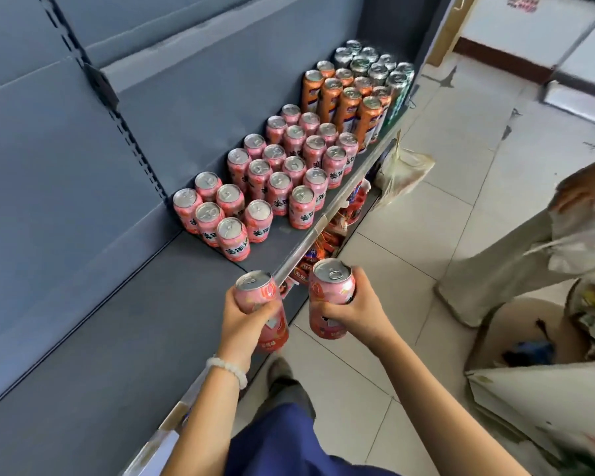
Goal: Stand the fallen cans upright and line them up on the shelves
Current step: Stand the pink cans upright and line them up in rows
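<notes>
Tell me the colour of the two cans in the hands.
Both cans are pink; head view.

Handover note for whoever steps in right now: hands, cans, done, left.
Left hand: grips a pink can, upright, over the front edge of the shelf.
Right hand: grips a second pink can, upright, out over the floor beside the shelf.
Done: pink cans on the shelf stand upright in rows, with orange cans and silver-green cans lined up beyond them. No fallen can is visible.
Left: set both held cans down at the near end of the pink block, where the shelf is bare, and square up the loose nearest group.
</notes>
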